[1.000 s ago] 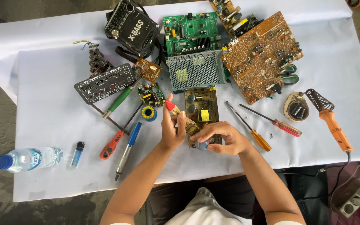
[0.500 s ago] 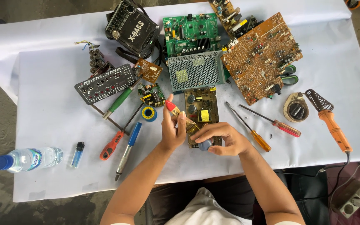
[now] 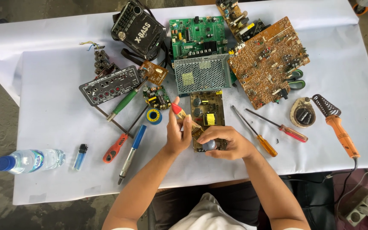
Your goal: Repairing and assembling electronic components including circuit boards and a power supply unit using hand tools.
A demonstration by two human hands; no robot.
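A small brown circuit board (image 3: 208, 111) with a yellow transformer lies in front of me on the white-covered table (image 3: 56, 110). My left hand (image 3: 177, 135) grips a small tool with a red cap (image 3: 176, 109) and yellow shaft, its tip angled down toward the board's near end. My right hand (image 3: 226, 142) rests on the near end of the board, fingers curled around a dark rounded part (image 3: 210, 145) there.
Left of me lie a green screwdriver (image 3: 123, 104), a red-handled tool (image 3: 114, 149), a blue-handled tool (image 3: 131, 151), a solder roll (image 3: 153, 115), a lighter (image 3: 80, 156) and a water bottle (image 3: 28, 160). Right: two screwdrivers (image 3: 256, 133), an orange soldering iron (image 3: 341, 134). Boards and a black radio (image 3: 138, 29) behind.
My right hand has shifted slightly on the near end of the board. My left hand and its tool stay nearly in place.
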